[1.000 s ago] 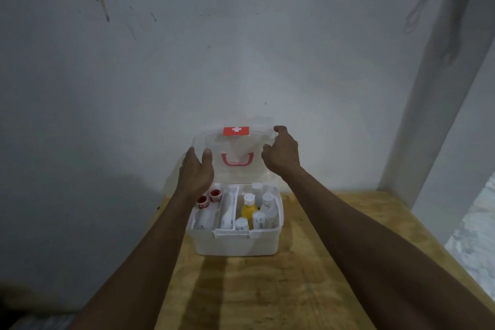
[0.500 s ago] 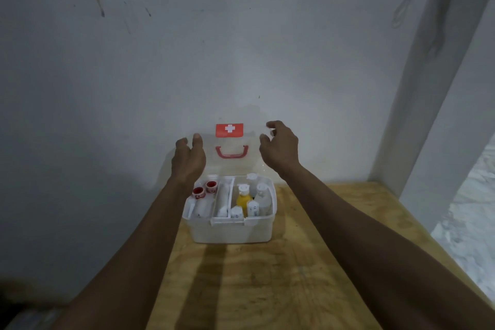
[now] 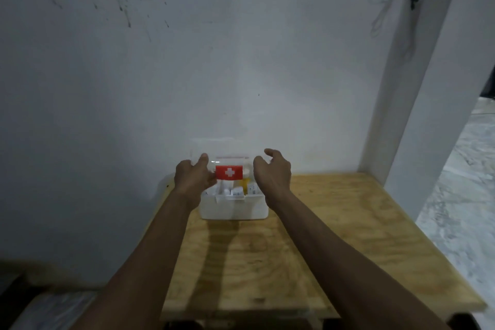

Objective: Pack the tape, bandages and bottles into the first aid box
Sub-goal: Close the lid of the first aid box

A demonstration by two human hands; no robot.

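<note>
We extend both arms forward: left grip (image 3: 193,175) fingers curled closed, right grip (image 3: 273,172) fingers spread, unclosed.

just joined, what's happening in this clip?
A person is closing a first aid box on a wooden table. The clear lid, with its red cross label, is tipped partway down over the box. The left hand holds the lid's left edge; the right hand is open at the right side, whether touching is unclear. Bottles and other supplies are already inside. The lid is not yet shut.
</note>
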